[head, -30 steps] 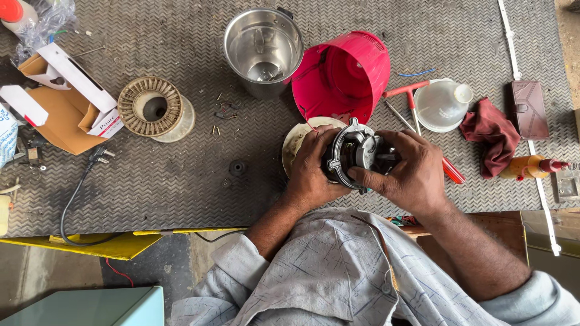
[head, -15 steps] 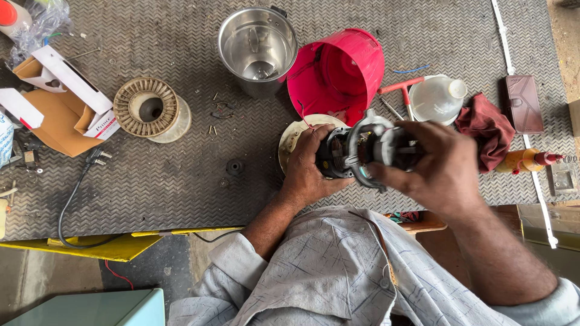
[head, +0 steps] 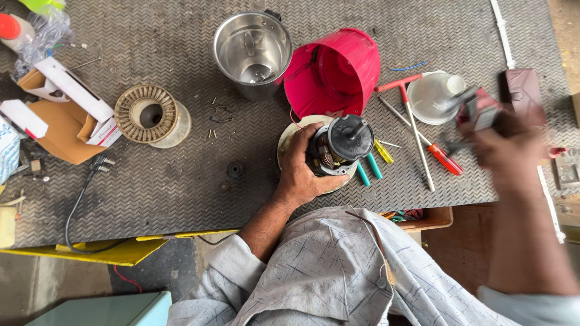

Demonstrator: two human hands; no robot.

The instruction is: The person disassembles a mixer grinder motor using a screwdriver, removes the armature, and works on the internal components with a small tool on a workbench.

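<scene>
Gripping an electric motor [head: 338, 148] on a chequered metal bench [head: 151, 181], the person's left hand [head: 302, 172] is closed round its windings over a pale round plate. The right hand [head: 504, 142], blurred at the right, clasps a small dark part. The red housing [head: 332, 69] and steel jar [head: 251, 51] lie detached on the far side, screwdrivers [head: 435, 154] nearby, suggesting disassembly well along, the motor itself remaining.

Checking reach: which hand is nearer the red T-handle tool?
Right. The right hand, blurred and holding a small part, is just right of the red T-handle tool; the left hand grips the motor, further left.
</scene>
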